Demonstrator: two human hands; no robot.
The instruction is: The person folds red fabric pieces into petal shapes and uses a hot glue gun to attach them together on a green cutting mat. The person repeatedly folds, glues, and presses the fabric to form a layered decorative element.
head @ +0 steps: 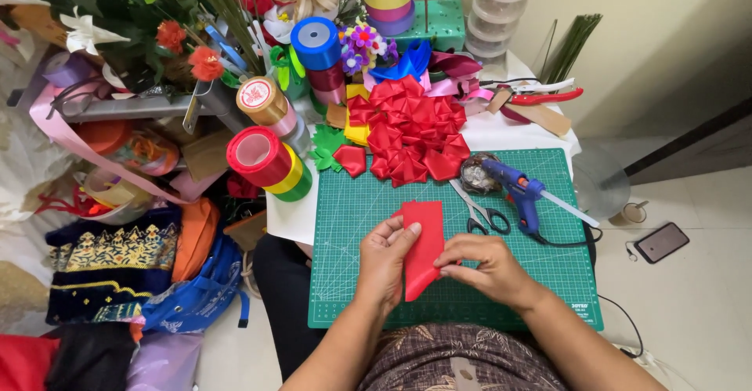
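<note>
Between both hands, a red ribbon piece (423,246) is pinched: left hand (385,259) on its edge, right hand (487,266) gripping its lower fold, scissors (479,209) just beyond.

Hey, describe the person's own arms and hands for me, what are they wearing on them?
Both forearms are bare, with no sleeves in view. The left hand and right hand wear no gloves, and no watch or bracelet shows at either wrist. The fingers are bare; whether there is a ring is too small to tell.

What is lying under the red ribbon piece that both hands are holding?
Under the red ribbon piece lies the green cutting mat. The mat's grid directly beneath it is covered.
</note>
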